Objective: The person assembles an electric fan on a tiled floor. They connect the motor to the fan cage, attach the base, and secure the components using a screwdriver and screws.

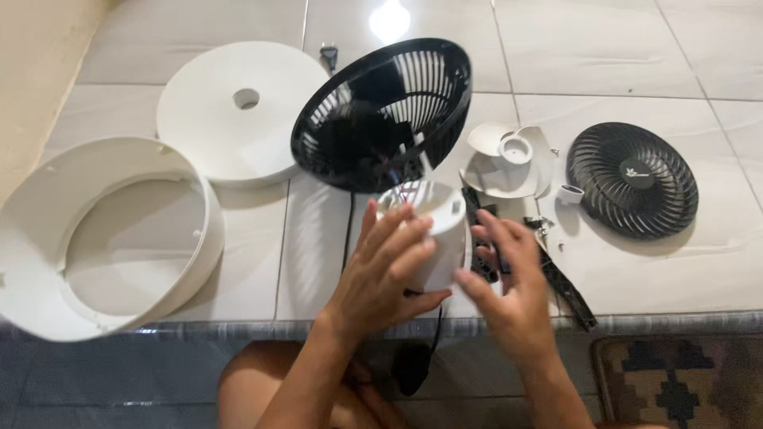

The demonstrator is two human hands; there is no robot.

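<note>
White plastic motor housing (433, 234) with black rear grille (381, 115) gripped in left hand (381, 274); right hand (509, 294) spread alongside. Lying apart, unfitted: white blade (509, 159), black front grille (632, 179), white round shells (238, 111).

The motor housing (433, 230) is white, the rear grille (381, 115) above it black. White too are the round disc (238, 111), the ring (103, 238) and the fan blade (509, 159). The front grille (632, 180) is dark grey. The rug (675, 381) shows a brown-and-black stepped pattern.
</note>
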